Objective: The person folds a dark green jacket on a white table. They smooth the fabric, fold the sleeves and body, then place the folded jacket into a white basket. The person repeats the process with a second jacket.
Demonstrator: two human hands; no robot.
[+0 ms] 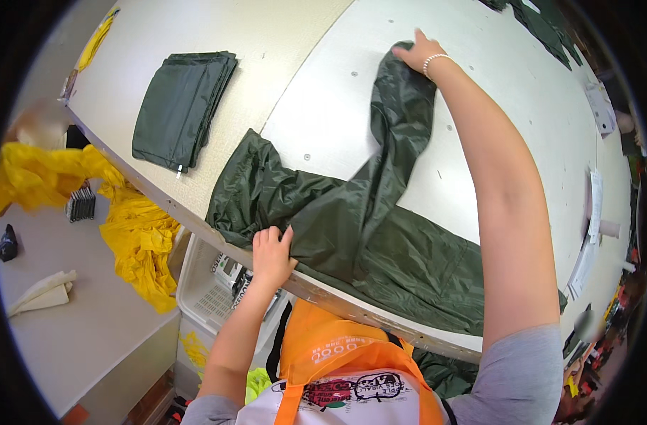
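Note:
A shiny dark green rain jacket point(408, 258) lies creased along the near edge of the worktable. One sleeve point(401, 120) stretches away from me across the table. My left hand point(272, 256) is at the front edge, its fingers bent onto the fabric and gripping it. Far out at the sleeve's end is my right hand point(420, 55), wearing a beaded bracelet; thumb and fingers pinch the cloth there, though part of the grip is hidden. Left of the jacket sits a neat stack of folded dark green garments point(178, 106), with a small white tag at its near corner.
Below the table edge stands a white plastic basket point(192, 283) holding printed packets. Yellow fabric point(143, 241) hangs at the left beside a grey surface point(76, 333). More dark green cloth point(539, 28) lies at the far right, and papers point(585, 258) line the right side.

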